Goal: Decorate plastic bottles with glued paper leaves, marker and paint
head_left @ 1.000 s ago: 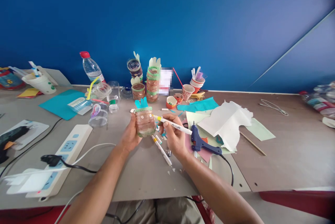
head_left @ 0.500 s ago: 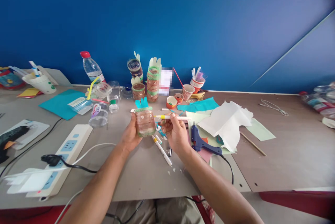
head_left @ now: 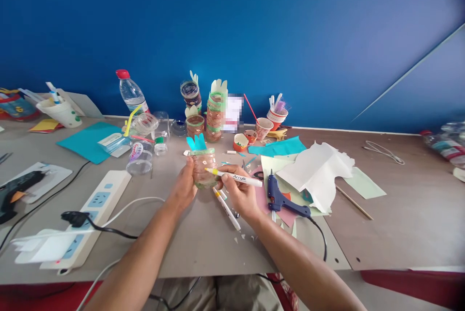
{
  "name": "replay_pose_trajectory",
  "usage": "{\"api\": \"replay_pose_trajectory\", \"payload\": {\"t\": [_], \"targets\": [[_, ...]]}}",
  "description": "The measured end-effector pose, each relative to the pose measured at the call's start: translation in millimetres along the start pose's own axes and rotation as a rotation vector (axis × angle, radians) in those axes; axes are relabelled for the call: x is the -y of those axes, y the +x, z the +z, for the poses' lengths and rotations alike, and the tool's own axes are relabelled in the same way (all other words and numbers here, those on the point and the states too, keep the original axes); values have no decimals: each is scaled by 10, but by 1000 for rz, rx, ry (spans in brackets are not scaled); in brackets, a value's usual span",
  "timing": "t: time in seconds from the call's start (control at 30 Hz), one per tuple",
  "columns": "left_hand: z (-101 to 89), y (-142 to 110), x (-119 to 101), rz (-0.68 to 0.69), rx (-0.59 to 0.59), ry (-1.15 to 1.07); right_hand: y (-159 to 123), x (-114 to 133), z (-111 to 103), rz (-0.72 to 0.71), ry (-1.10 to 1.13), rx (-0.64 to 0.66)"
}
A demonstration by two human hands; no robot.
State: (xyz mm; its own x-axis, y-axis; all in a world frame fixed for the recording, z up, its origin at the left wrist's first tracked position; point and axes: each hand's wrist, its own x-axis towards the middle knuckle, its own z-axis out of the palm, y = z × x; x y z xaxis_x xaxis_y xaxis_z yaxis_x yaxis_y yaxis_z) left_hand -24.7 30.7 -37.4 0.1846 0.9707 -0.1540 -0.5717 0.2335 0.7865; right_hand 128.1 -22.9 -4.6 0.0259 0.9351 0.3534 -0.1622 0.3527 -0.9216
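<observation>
My left hand (head_left: 186, 182) grips a small brown-painted cup (head_left: 203, 163) from its left side. The cup has green bands at top and bottom, blue paper leaves (head_left: 196, 142) rising from its rim and small white dots on its front. In my right hand (head_left: 238, 190) is a white paint marker (head_left: 240, 179) lettered "Acrylic", its yellow tip pointing left at the cup's front. Whether the tip touches the surface I cannot tell. A second marker (head_left: 227, 210) lies on the table just below my hands. Behind the cup stand similar brown and green containers (head_left: 217, 117).
A blue glue gun (head_left: 281, 198) lies on paper scraps to the right, near crumpled white paper (head_left: 316, 170). At left are a power strip (head_left: 90, 219) with cables, a cut plastic bottle (head_left: 140, 158) and a red-capped bottle (head_left: 131, 90). Paper cups (head_left: 264, 128) stand by the blue wall.
The marker has moved left and down, its tip now over the cup's front instead of at its right edge. My right hand has turned with it. The whole view has shifted slightly.
</observation>
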Motion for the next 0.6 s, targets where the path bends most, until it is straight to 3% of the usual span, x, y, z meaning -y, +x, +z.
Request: {"api": "replay_pose_trajectory", "payload": {"t": [0.3, 0.6], "targets": [[52, -9, -21, -7, -46, -25, 25, -13, 10, 0, 9, -92], [33, -18, -7, -20, -10, -10, 29, -28, -4, -25, -23, -69]]}}
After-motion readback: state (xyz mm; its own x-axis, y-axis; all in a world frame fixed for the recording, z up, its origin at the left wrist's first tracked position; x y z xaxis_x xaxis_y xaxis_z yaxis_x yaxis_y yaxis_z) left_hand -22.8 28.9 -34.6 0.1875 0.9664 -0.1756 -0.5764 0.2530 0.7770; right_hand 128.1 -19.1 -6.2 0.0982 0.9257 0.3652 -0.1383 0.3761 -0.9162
